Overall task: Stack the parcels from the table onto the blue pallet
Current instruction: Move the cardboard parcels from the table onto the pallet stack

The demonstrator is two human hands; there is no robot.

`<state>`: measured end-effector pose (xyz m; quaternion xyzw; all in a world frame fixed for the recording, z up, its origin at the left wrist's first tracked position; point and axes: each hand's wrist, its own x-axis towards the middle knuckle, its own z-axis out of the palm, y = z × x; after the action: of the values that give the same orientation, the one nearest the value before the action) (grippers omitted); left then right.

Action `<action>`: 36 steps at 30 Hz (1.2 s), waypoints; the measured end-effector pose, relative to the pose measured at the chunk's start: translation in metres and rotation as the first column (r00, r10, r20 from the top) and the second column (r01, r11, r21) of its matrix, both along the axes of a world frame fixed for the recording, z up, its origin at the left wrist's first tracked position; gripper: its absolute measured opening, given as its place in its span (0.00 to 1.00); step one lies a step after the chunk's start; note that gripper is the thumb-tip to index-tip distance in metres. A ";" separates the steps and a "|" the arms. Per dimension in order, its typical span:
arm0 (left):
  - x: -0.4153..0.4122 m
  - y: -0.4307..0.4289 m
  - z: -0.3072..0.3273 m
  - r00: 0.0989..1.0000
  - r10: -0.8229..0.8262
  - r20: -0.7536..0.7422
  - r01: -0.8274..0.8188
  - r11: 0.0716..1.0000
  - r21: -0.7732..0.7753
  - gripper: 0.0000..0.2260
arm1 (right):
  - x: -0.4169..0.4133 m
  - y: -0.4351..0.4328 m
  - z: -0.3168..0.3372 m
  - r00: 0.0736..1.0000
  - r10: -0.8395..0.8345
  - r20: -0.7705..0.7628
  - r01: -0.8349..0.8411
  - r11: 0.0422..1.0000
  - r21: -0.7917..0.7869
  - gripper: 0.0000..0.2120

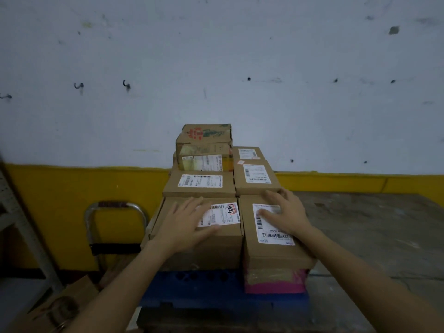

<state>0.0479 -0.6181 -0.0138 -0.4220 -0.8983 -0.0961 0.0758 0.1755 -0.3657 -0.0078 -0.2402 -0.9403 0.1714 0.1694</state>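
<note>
- On blue pallet (pixel 216 294): cardboard parcels (pixel 199 186) stacked in rows, back stack tallest.
- Left grip (pixel 185 224) released, fingers flat on front-left parcel (pixel 216 246), touching its label.
- Right grip (pixel 286 212) released too, flat on front-right parcel (pixel 271 253), which sits on pink parcel (pixel 274 282).
- Hand truck (pixel 115 207) stands left of pallet, nr wall.

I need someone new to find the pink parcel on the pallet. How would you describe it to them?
Start at the blue pallet in front of the yellow-banded wall. At its near right corner the right hand lies flat on a brown box; the pink parcel sits directly beneath it. It is the only pink one among brown cardboard.
</note>
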 end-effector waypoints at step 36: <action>-0.068 -0.034 -0.002 0.751 0.121 0.649 -0.360 0.900 0.248 0.39 | -0.011 0.041 0.001 0.996 0.068 0.056 -0.035 0.890 -0.456 0.41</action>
<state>-0.0197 -0.6525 -0.0162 -0.2245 -0.8872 -0.3797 -0.1353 0.1650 -0.3249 -0.0067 -0.2541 -0.8856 0.3821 0.0711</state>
